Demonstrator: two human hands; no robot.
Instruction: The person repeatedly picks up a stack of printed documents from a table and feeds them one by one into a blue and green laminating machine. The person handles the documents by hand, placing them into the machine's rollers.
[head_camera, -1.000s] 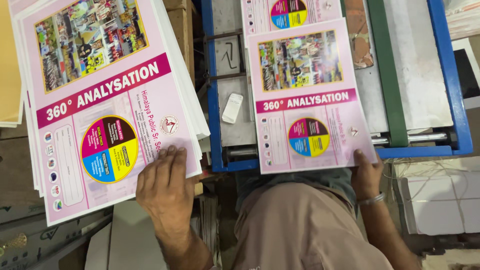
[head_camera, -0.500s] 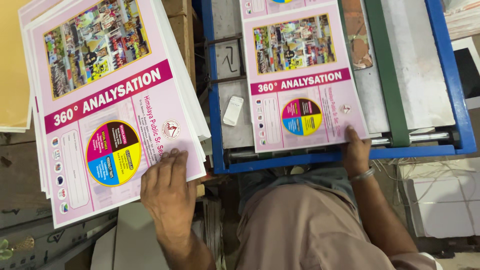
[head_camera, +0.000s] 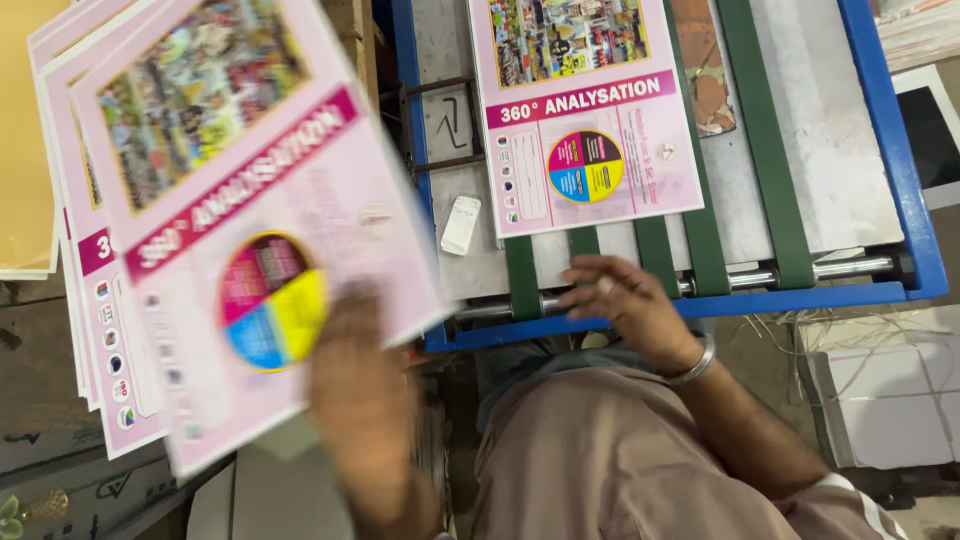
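- Under the left hand (head_camera: 365, 400), which is blurred, lies the top pink printed sheet (head_camera: 250, 250); the hand presses flat on the sheet's lower right corner, so whether any fingers curl under the edge cannot be told.
- Beneath and to the left of that hand sits the stack of matching sheets (head_camera: 85, 330), fanned unevenly; judged from this, lifting one sheet cleanly calls for a thumb slid across the corner to split it from the next.
- Right of the left hand, the right hand (head_camera: 625, 305) rests open and empty, fingers spread on the machine's blue front rail (head_camera: 800, 298).
- Just beyond the right hand, another pink sheet (head_camera: 585, 110) lies square on the green belts (head_camera: 745, 140), apart from the fingers.
- Feeding straight likely needs the sheet's edge parallel to the belts.
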